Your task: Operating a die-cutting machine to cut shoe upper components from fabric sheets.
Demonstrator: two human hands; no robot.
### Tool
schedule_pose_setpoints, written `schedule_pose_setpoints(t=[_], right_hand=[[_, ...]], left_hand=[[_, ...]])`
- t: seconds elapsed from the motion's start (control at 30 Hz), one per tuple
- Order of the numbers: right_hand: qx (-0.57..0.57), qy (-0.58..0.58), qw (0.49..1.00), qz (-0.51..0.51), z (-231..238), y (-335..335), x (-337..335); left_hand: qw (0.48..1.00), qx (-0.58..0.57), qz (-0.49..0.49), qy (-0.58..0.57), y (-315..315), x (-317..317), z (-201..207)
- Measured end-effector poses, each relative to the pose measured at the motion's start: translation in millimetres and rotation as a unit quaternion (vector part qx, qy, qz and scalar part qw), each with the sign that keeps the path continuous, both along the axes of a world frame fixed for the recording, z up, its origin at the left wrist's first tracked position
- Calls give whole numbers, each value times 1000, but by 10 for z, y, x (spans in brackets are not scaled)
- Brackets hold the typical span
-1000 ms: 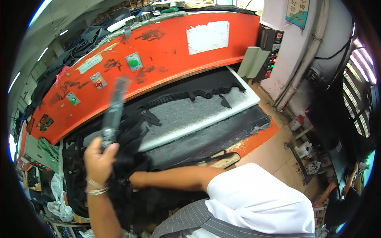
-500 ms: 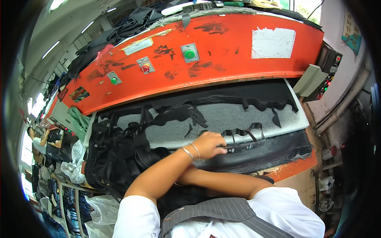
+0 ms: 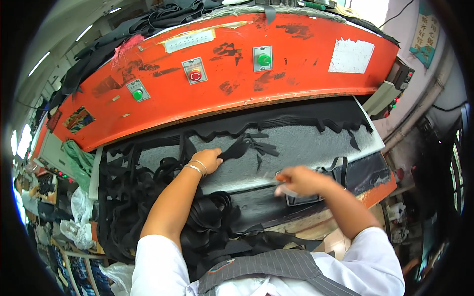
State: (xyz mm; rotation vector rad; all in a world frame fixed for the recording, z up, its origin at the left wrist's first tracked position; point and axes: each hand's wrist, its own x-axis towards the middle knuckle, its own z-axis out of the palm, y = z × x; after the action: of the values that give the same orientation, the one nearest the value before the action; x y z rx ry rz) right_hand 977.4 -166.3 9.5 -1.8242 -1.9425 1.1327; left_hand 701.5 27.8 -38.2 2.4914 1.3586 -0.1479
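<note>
One long orange machine [image 3: 158,108] stretches across our view, and beneath its front lies a grey board [image 3: 306,145] with a pale edge. A big heap of black cloth strips [image 3: 133,197] covers the board's left end and spills toward us over the front. Along the back of the board we see a stack of black sheets [image 3: 291,120], its near edge cut in waves. Below the board's front edge runs a dark ledge [image 3: 365,172], where a thin black frame [image 3: 301,201] with upright loops sits, partly behind our right forearm.

Our hands are well apart. The left hand [image 3: 206,160] is over the middle of the board, just beside the heap, and its fingers look closed on the near end of a black strip [image 3: 236,149]; the strip lies on the board, pointing away from us. The right hand [image 3: 298,181] is blurred above the black frame, and we cannot tell whether it grips anything.

Smaller scraps [image 3: 264,148] lie just past the strip. We judge the step in hand to be picking loose offcuts off the board. The next move, we think, calls for a firm pinch and a clean lift, without dragging the wavy stack behind.
</note>
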Motion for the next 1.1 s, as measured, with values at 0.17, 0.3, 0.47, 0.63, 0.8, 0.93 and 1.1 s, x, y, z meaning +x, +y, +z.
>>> schedule_pose_setpoints(t=[0.17, 0.3, 0.47, 0.63, 0.8, 0.93, 1.1], right_hand=[[-190, 87, 974, -84, -253, 441, -67], [-182, -4, 983, -28, -39, 949, -715], [-205, -46, 978, 21, -87, 1735, -1523], [-230, -35, 972, 34, -181, 2380, -2137], [-278, 1, 958, 67, -160, 2645, -2301], [-199, 13, 980, 29, -188, 2525, -2349], [-147, -58, 987, 19, -305, 2512, -2149]], left_hand=[[971, 40, -219, -88, -56, -734, 154], [953, 73, -286, -68, -128, -1382, 99], [948, 95, -271, -141, -139, -1739, 73], [931, 99, -269, -226, -199, -1753, 153], [913, 112, -303, -249, -243, -1669, 113], [924, 59, -289, -245, -292, -1633, 20], [933, 10, -285, -219, -304, -1499, 4]])
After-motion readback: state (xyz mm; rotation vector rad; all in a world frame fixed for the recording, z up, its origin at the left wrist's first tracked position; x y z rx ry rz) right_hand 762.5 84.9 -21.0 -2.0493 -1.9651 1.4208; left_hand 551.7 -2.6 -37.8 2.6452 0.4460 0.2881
